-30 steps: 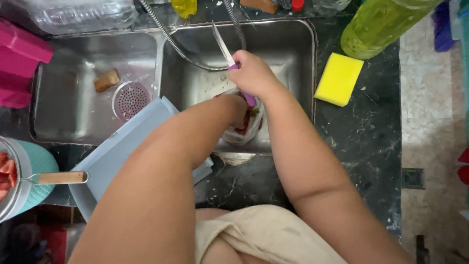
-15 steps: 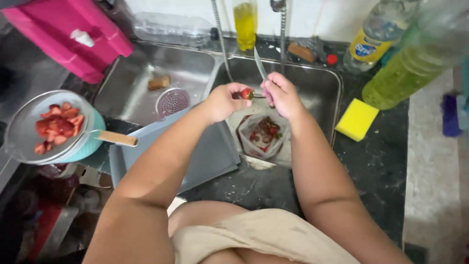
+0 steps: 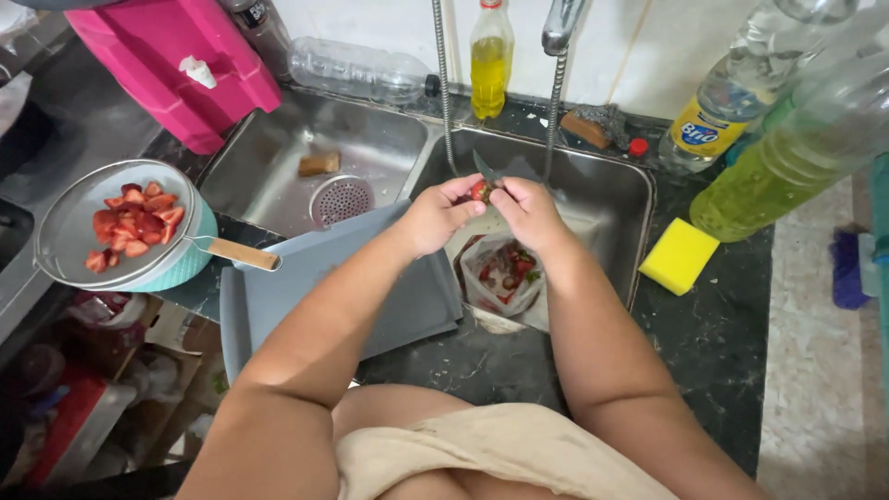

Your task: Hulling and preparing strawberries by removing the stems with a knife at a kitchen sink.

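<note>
My left hand (image 3: 435, 215) pinches a small red strawberry (image 3: 479, 191) above the right sink basin (image 3: 602, 199). My right hand (image 3: 530, 211) grips a knife (image 3: 487, 168) whose blade points up and left, its edge against the strawberry. Below both hands, a clear plastic bag (image 3: 505, 276) with red and green strawberry scraps sits in the basin. A metal strainer (image 3: 111, 227) with cut strawberry pieces rests on a teal bowl at the left.
A grey cutting board (image 3: 315, 287) leans across the sink edge. A yellow sponge (image 3: 679, 256) lies on the dark counter at right. Bottles (image 3: 491, 56) and a tap (image 3: 560, 28) stand behind the sink. A pink container (image 3: 176, 65) is at upper left.
The view has tilted up and widened. My hands have risen out of the basin and come together, the knife now against the strawberry.
</note>
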